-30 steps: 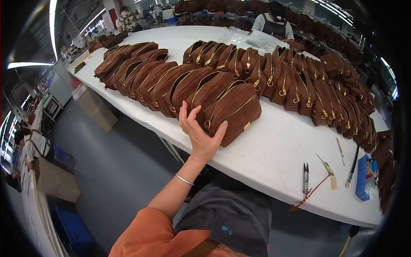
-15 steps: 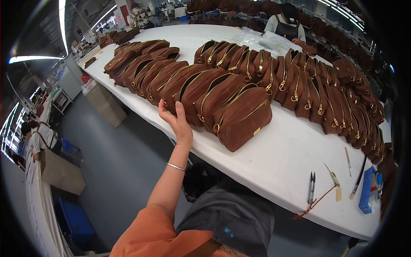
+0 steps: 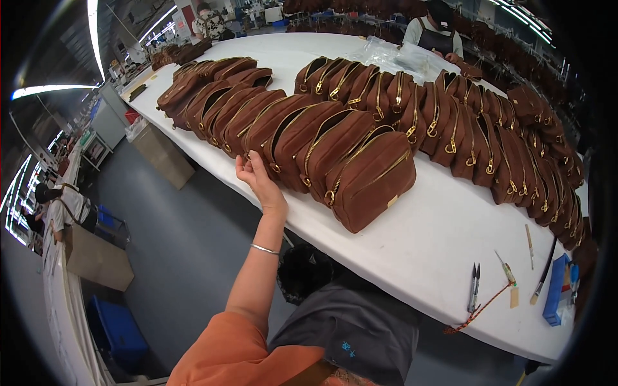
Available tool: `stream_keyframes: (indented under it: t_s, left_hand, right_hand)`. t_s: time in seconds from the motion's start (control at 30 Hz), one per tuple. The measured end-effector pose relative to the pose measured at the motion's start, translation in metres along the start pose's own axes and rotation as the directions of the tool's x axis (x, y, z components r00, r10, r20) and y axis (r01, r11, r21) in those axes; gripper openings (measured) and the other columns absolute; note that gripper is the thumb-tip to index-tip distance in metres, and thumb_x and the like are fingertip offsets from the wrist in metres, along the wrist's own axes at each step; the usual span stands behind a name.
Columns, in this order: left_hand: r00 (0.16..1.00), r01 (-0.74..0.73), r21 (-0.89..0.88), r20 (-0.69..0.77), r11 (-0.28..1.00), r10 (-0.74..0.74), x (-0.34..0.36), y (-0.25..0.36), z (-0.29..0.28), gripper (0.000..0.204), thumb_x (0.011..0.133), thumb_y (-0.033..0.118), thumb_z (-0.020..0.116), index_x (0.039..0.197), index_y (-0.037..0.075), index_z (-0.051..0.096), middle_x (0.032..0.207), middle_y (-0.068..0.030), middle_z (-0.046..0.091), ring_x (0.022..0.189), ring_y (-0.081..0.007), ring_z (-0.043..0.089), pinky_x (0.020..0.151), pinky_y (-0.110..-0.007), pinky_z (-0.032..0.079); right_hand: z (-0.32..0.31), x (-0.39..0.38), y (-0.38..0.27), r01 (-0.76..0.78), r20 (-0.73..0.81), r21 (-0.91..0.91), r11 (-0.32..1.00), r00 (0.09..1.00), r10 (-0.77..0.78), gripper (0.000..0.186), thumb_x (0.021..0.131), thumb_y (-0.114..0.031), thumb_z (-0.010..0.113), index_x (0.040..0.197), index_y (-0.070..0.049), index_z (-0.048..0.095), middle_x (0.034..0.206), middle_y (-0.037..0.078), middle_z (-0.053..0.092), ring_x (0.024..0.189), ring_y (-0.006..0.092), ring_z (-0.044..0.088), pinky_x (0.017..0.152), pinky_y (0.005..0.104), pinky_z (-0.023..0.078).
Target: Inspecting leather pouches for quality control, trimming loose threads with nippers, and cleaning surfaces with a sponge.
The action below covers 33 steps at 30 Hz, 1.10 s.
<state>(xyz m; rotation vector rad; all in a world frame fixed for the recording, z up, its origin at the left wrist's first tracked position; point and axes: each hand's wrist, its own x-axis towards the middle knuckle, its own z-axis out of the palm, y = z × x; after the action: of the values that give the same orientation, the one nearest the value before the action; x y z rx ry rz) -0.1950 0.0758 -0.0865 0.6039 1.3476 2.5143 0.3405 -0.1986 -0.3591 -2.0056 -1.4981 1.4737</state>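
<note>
My left hand [image 3: 262, 186] reaches up to the front edge of a row of brown zippered pouches [image 3: 283, 132] on a white table. Its fingers are curled in, thumb and forefinger close together beside the gold hardware of one pouch in the middle of the row. Whatever lies between the fingertips is too small to make out. Closest to me in that row stands a brown pouch [image 3: 373, 186] with a gold zipper and a small gold-toned plate. Several pouches have their zippers open. My right hand is out of the picture.
More brown pouches [image 3: 463, 138] fill the table's right side. Near the right front lie snips [image 3: 474, 287], an awl-like tool with a braided cord [image 3: 505, 265], a brush [image 3: 544, 270] and a blue tray [image 3: 555, 293]. A co-worker [image 3: 434, 32] stands across the white table [image 3: 399, 257].
My left hand has closed from spread fingers to a curled, near-pinching shape by the pouches. The view has shifted slightly; the pouches stay in place.
</note>
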Motion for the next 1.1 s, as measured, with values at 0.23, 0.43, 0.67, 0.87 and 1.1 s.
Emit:
stream_keyframes:
  t_s: [0.23,0.43,0.67,0.87,1.1]
  left_hand:
    - [1.000,0.014,-0.028,-0.006,1.000,-0.014,0.014,-0.014,-0.006,0.064,0.101,0.050,0.053,0.140,0.003,0.035,0.132,-0.0095,0.045,0.122,-0.0180,0.044,0.108,-0.031,0.032]
    - [1.000,0.016,-0.015,-0.006,1.000,-0.016,0.012,-0.014,-0.004,0.060,0.103,0.050,0.050,0.138,0.003,0.038,0.136,-0.0093,0.045,0.126,-0.0181,0.043,0.110,-0.031,0.031]
    - [0.999,0.014,0.156,-0.033,0.988,-0.009,0.016,-0.025,-0.012,0.061,0.104,0.052,0.044,0.143,0.007,0.035,0.138,-0.0088,0.046,0.127,-0.0194,0.043,0.110,-0.033,0.033]
    - [0.998,0.045,0.238,-0.063,0.970,-0.031,0.029,-0.034,-0.035,0.060,0.104,0.055,0.042,0.140,0.008,0.035,0.133,-0.0088,0.047,0.123,-0.0199,0.045,0.107,-0.035,0.036]
    - [0.998,-0.046,0.497,-0.008,0.867,0.057,0.016,-0.023,-0.016,0.052,0.104,0.054,0.041,0.129,0.009,0.039,0.122,-0.0068,0.048,0.112,-0.0171,0.050,0.099,-0.035,0.044]
  right_hand:
    - [-0.008,0.015,-0.007,0.020,0.020,-0.052,0.998,1.000,-0.019,0.046,0.087,-0.045,0.070,0.113,-0.008,0.069,0.094,0.020,0.074,0.085,0.0331,0.073,0.073,0.0494,0.055]
    - [-0.024,0.048,-0.016,0.046,0.045,-0.079,0.996,0.998,-0.043,0.045,0.087,-0.044,0.070,0.113,-0.007,0.069,0.094,0.020,0.074,0.085,0.0330,0.073,0.073,0.0487,0.055]
    - [-0.045,0.153,-0.039,0.140,0.245,-0.115,0.983,0.963,-0.108,0.044,0.087,-0.043,0.070,0.112,-0.007,0.069,0.094,0.019,0.074,0.085,0.0327,0.073,0.073,0.0479,0.055]
    - [-0.028,0.188,-0.047,0.197,0.571,-0.145,0.970,0.817,-0.081,0.044,0.087,-0.042,0.071,0.112,-0.006,0.069,0.093,0.019,0.074,0.085,0.0326,0.073,0.072,0.0472,0.055]
    - [-0.042,0.218,-0.062,0.242,0.698,-0.175,0.954,0.714,-0.053,0.043,0.087,-0.041,0.071,0.111,-0.005,0.069,0.093,0.019,0.074,0.085,0.0324,0.073,0.072,0.0464,0.055]
